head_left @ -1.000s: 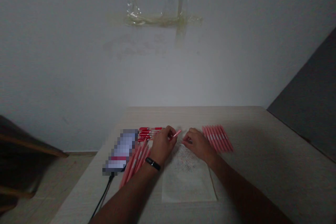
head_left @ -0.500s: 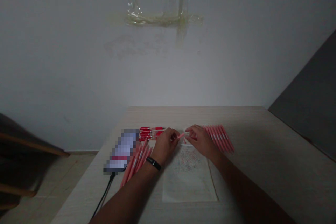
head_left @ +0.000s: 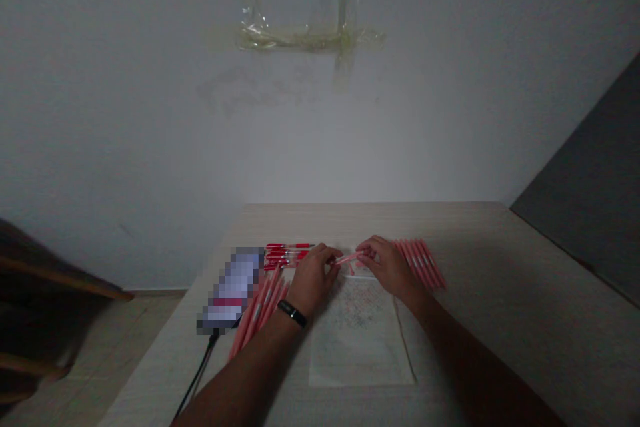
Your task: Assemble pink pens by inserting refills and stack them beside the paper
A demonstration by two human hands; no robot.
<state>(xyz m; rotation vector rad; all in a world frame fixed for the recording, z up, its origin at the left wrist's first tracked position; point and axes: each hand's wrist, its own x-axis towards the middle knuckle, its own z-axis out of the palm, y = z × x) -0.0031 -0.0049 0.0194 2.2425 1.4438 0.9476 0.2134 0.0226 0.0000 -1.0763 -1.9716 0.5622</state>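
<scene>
Well, at the far left we have dark wooden furniture [head_left: 30, 287] standing over a pale tiled floor [head_left: 115, 347]. Moving right, a black cable [head_left: 200, 367] climbs to a phone [head_left: 231, 288], its face pixelated, lying on the pale wood-grain table [head_left: 475, 260]. Pink pens [head_left: 260, 317] fan out right beside and partly under the phone, and just above them a small bunch of red pens [head_left: 289, 255] lies crosswise. High on the white wall [head_left: 150, 113], strips of clear tape [head_left: 305, 37] form a rough cross.

Our left hand [head_left: 313, 283], with a black wristband [head_left: 292, 313] at its wrist, sits at the near end of a single pink pen [head_left: 347, 257], and our right hand [head_left: 391, 268] closes on the far end. So the hands are together, both clamped on that one pen, which is held just above the table. Below them a translucent plastic bag [head_left: 361, 337] lies flat, its upper edge close under the pen. Just right of our right hand, a neat row of pink pens [head_left: 420, 263] lies slanted. At the far right, a dark grey panel [head_left: 580, 193] fills the corner beyond the table.
</scene>
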